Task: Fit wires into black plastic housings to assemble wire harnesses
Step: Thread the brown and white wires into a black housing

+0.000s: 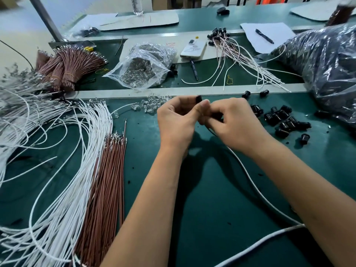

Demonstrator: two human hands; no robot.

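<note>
Green bench (212,189): both hands pinch black housing (199,98).

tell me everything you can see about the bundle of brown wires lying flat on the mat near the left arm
The brown wires are thin reddish-brown strands that look plastic-coated, lying side by side as a loose, fairly straight bundle on the green mat. They run from the near edge away from the person, ending in small silvery metal terminals, with one strand reaching further. Along their left side they touch and partly overlap the white wires. The left forearm passes close to their near right side; neither hand touches them.
</note>
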